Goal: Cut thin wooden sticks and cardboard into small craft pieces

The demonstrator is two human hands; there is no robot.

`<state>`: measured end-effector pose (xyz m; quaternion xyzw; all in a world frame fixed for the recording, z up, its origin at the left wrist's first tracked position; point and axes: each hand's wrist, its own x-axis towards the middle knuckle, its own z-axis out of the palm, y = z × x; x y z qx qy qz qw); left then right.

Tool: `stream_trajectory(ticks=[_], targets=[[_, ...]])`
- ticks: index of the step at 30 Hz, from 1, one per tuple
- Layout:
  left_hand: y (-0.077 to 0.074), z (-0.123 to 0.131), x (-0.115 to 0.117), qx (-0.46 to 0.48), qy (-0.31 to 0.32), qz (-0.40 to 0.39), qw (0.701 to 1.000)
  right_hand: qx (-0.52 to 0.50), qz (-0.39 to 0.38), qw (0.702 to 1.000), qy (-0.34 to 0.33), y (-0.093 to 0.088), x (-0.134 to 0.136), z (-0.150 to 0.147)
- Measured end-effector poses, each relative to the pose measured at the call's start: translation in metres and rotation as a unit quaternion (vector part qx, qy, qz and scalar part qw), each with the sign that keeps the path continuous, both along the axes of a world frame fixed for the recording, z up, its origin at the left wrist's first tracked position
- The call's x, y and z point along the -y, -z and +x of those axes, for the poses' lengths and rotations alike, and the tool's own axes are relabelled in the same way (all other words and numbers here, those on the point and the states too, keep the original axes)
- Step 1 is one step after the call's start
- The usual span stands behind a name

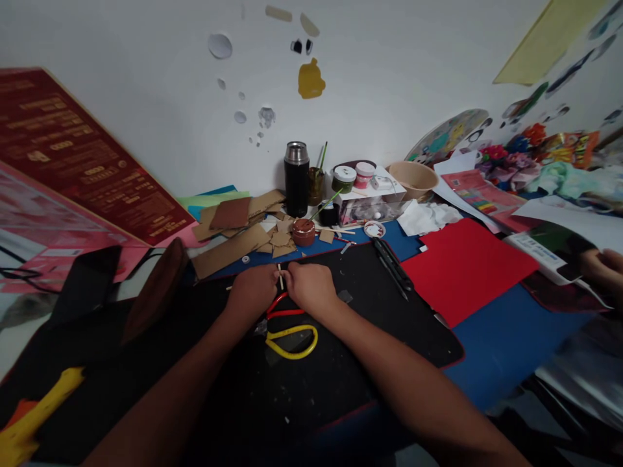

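Over the black mat point(389, 337), my left hand point(254, 287) and my right hand point(314, 284) meet, both closed. A short pale wooden stick point(280, 277) stands out between them, pinched at their fingertips. A small pale tip point(228, 287) also shows at the far side of my left hand; what it belongs to is hidden. Just below my hands lies a pair of scissors point(304, 357) with one red and one yellow handle loop; the blades are hard to see. Past my hands sit an open jar of brown paint point(304, 231) and cut cardboard pieces point(282, 241).
Behind stand a black flask point(296, 181), a clear box point(372, 207) with paint jars on it, and a bowl point(413, 178). Red paper point(472, 269) and a black pen-like cutter point(392, 263) lie right. At far right is another person's hand point(603, 267). A phone point(87, 282) lies left.
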<state>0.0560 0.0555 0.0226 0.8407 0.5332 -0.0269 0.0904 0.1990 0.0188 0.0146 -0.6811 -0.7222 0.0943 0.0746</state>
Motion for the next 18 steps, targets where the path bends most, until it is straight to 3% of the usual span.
stream_trajectory(ticks=[11,18], targets=[[0.005,0.003,0.007,0.033,-0.005,0.034,0.999,-0.029,0.021,0.999,0.009,-0.001,0.003,0.006],[-0.012,-0.011,-0.005,0.147,0.03,0.003,0.989,-0.228,0.045,0.973,-0.018,0.004,-0.001,0.027]])
